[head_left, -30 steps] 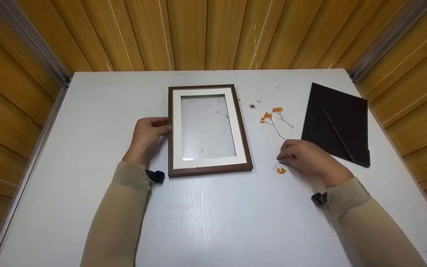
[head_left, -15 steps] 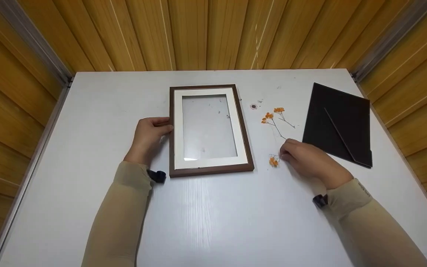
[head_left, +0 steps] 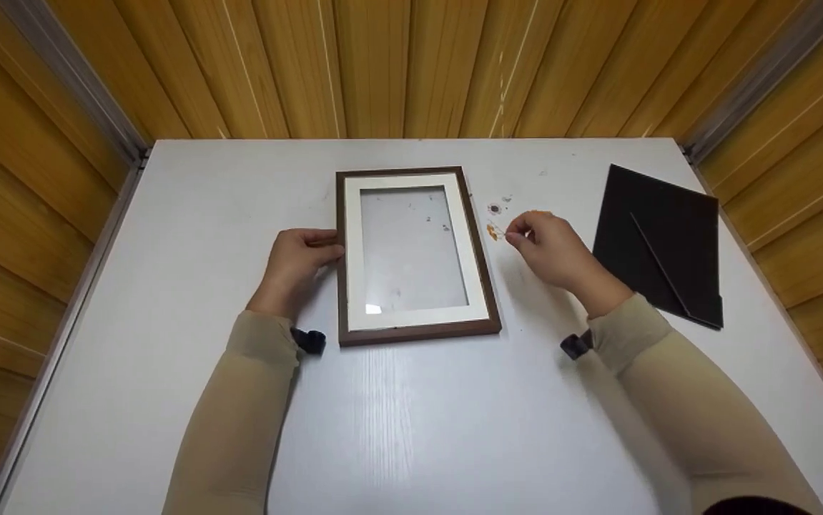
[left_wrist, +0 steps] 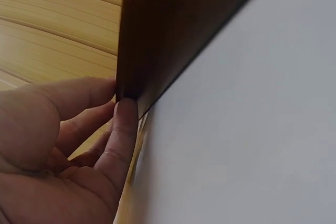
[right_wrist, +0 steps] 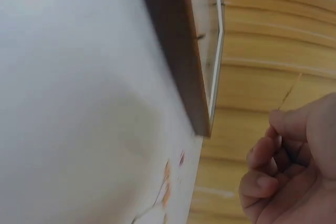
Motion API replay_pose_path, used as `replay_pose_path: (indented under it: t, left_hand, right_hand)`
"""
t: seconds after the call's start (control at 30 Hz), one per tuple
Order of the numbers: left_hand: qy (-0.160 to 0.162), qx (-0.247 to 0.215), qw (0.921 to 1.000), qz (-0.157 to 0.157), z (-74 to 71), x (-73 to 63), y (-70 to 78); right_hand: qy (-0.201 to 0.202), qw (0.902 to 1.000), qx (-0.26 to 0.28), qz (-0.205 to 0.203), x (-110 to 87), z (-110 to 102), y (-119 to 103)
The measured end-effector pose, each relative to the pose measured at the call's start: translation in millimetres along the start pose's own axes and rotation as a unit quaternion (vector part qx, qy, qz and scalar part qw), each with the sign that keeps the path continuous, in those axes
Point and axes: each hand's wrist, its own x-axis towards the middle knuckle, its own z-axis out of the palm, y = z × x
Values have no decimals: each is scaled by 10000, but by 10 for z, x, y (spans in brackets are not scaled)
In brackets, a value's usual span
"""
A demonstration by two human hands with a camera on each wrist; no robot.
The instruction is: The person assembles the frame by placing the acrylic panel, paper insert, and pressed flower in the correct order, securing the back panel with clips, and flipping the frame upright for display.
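Observation:
A brown picture frame (head_left: 418, 336) with a cream mat inside lies flat on the white table. My left hand (head_left: 304, 257) holds its left edge, thumb and fingertips against the brown side (left_wrist: 152, 30) in the left wrist view. My right hand (head_left: 543, 247), raised near the right side of the frame, pinches a thin-stemmed sprig of small orange flowers (head_left: 493, 231) between thumb and fingertips. In the right wrist view a fine piece of the sprig (right_wrist: 287, 94) sticks out past the fingertips. More orange sprigs (right_wrist: 166, 187) lie on the table, mostly hidden behind the right hand in the head view.
A small round dark-centred flower (head_left: 495, 208) lies right of the frame's upper corner, with tiny bits beside it. At the right, a black backing board (head_left: 676, 222) with a folded stand lies on the table (head_left: 397, 422). Wood-panelled walls (head_left: 375, 64) border the table.
My right hand has lifted the orange sprig and carried it up and left, towards the frame's right side. The left hand stays on the frame's edge. The whole view has shifted slightly.

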Motion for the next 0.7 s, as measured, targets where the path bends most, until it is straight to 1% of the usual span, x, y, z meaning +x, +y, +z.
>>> replay_pose_path:
  t: [0.1, 0.2, 0.33, 0.43, 0.57, 0.6, 0.63, 0.7]
  left_hand:
    - [-51, -26, 10000, -22, 3, -1, 1]
    - [-115, -39, 9999, -65, -4, 5, 6]
    - [-134, -116, 9998, -114, 23, 12, 21]
    - [-152, -148, 9998, -60, 38, 1, 29]
    - [-214, -164, 9996, 52, 85, -7, 45]
    - [-214, -174, 9996, 62, 95, -11, 49]
    - [-215, -197, 9996, 63, 105, -15, 52]
    - [-218, -222, 9995, 56, 118, -20, 52]
  right_hand:
    - [-71, 9990, 347, 280, 233, 61, -195]
    - [-8, 9968, 628, 491, 472, 140, -347]
    - [192, 9938, 795, 754, 769, 233, -437]
    - [301, 9906, 858, 1022, 927, 316, -452]
    - [410, 9862, 868, 1345, 1033, 405, -390]
    - [435, 9857, 853, 1388, 1058, 424, -362]
    - [422, 9853, 935, 1368, 1141, 480, -218]
    - [383, 9853, 784, 1470, 1170, 509, -184]
